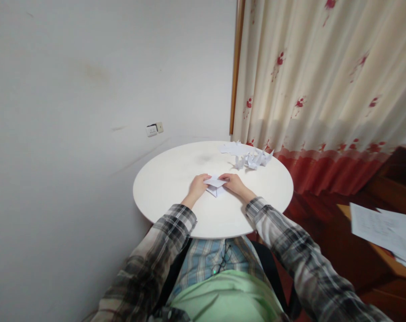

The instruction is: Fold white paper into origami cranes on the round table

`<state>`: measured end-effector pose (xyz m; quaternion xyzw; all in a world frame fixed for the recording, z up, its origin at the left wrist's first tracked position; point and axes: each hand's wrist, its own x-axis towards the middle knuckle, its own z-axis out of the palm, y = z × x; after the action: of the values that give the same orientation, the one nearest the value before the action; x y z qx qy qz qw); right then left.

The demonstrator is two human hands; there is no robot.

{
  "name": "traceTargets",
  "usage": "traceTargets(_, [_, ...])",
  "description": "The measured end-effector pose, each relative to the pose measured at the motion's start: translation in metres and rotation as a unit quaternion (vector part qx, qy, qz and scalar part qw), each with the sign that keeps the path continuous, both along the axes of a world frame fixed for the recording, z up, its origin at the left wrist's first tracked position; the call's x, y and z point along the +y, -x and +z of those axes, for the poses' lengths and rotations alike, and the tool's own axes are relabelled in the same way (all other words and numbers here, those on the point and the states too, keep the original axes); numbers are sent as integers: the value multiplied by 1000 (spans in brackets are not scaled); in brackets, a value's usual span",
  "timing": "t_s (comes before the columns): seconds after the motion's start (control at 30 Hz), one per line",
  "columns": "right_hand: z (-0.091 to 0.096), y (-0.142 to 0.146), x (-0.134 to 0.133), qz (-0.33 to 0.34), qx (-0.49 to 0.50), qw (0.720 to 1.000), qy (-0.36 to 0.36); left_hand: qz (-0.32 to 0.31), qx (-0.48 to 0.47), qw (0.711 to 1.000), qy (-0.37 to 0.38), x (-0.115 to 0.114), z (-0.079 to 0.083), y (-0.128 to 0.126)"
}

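Note:
A partly folded piece of white paper (216,182) rests near the middle of the round white table (165,188), with one flap lifted across its top. My left hand (199,185) grips its left edge, fingers closed with the thumb at the flap's corner. On the other side, my right hand (234,183) pinches the right corner of the same flap. Parts of the paper's edges are hidden behind my fingers.
Several folded paper figures (254,159) sit in a cluster at the table's back right. Behind them lie flat white sheets (230,148). A wall socket (151,130) is at the left, a flowered curtain (310,89) at the right. Printed sheets (384,230) lie on wooden furniture at the lower right.

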<state>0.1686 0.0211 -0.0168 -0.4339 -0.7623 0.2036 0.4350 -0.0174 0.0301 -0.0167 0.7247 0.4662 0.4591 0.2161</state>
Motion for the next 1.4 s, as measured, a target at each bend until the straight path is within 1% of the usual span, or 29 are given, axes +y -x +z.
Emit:
traceTargets(0.1, [1,1,-2,-7,-8,1000,-10,-22,11,1000,11,0,0,-1])
traceTargets(0.23, [5,0,-5,-12,-39,999,-9,-6,47,999,5,0,-1,-1])
traceTargets(0.4, [9,-1,-6,-63,-121,991,9,16,101,995,-6,-1,1,0])
traceTargets(0.53, [11,0,-7,-77,-144,987,7,21,114,993,5,-4,3,-1])
traceTargets(0.63, [11,1,-8,-75,-135,988,1,15,122,992,4,-5,4,-1])
traceTargets(0.8, [9,1,-8,-41,-98,994,-14,4,117,993,-7,-4,3,-2])
traceTargets(1.03, [11,1,-11,-53,-108,993,-20,-7,114,993,-26,-2,1,0])
traceTargets(1.4, [10,2,-8,-62,-111,992,2,16,165,986,-16,0,-1,-1])
